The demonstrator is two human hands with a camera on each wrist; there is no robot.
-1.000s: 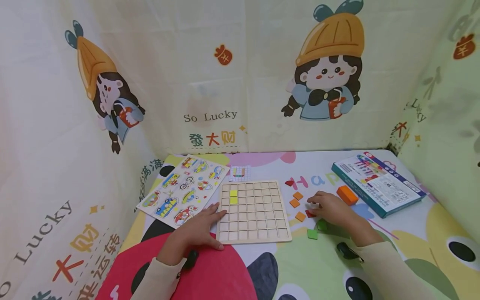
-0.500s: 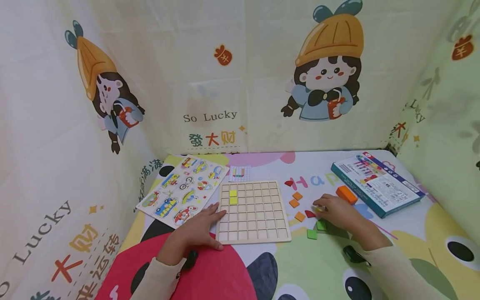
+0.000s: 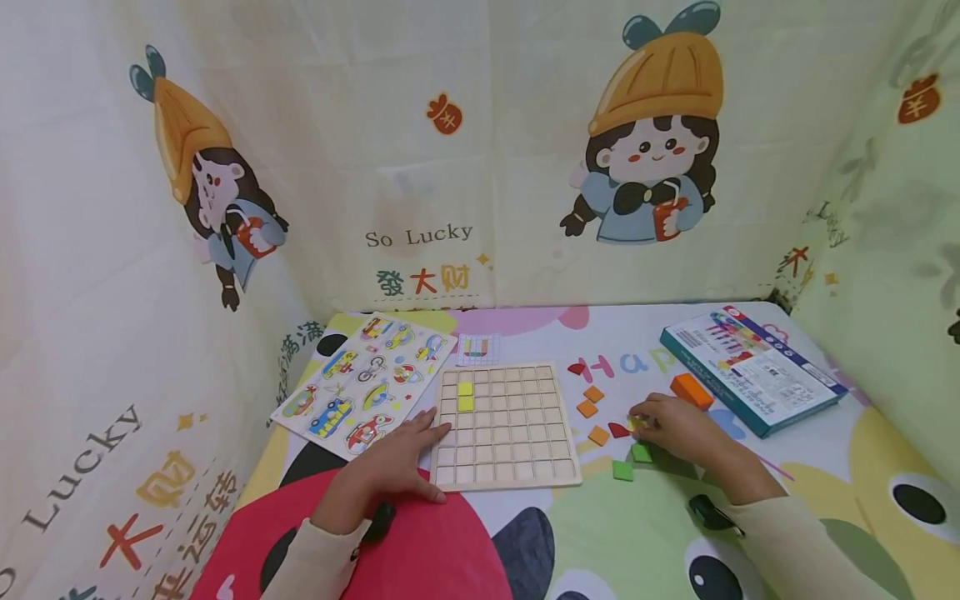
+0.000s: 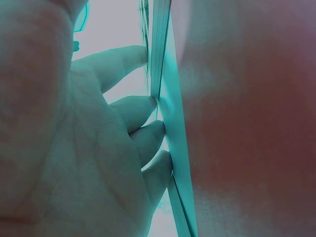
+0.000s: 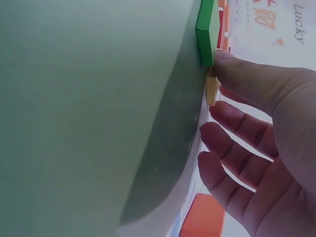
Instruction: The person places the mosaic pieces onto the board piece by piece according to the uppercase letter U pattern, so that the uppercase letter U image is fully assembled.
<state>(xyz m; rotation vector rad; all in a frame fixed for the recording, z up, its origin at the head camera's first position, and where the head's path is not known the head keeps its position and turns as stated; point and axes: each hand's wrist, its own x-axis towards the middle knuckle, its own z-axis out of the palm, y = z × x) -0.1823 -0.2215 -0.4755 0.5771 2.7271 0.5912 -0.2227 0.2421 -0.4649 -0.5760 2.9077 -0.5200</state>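
Observation:
My left hand (image 3: 397,458) lies with extended fingers against the left edge of a wooden grid board (image 3: 517,429). In the left wrist view the fingertips (image 4: 158,128) touch that edge. Two yellow square tiles (image 3: 465,403) sit in the grid's upper left, one above the other. To the right of the board, my right hand (image 3: 678,429) pinches a small yellow tile (image 5: 211,89) between thumb and index finger, partly hidden. Beside those fingertips lie a red rounded piece (image 3: 618,430) and a green tile (image 5: 207,32). A second green tile (image 3: 623,471) is nearer the body.
Several orange tiles (image 3: 598,435) and another red piece (image 3: 577,368) lie right of the board. An orange block (image 3: 692,391) stands beside a flat box (image 3: 753,367). A sticker sheet (image 3: 367,379) and a small pattern card (image 3: 477,349) lie behind and left.
My right hand has drawn slightly right and down from above the red piece, and a yellow tile now shows at its fingertips. The left hand stays at the board's edge.

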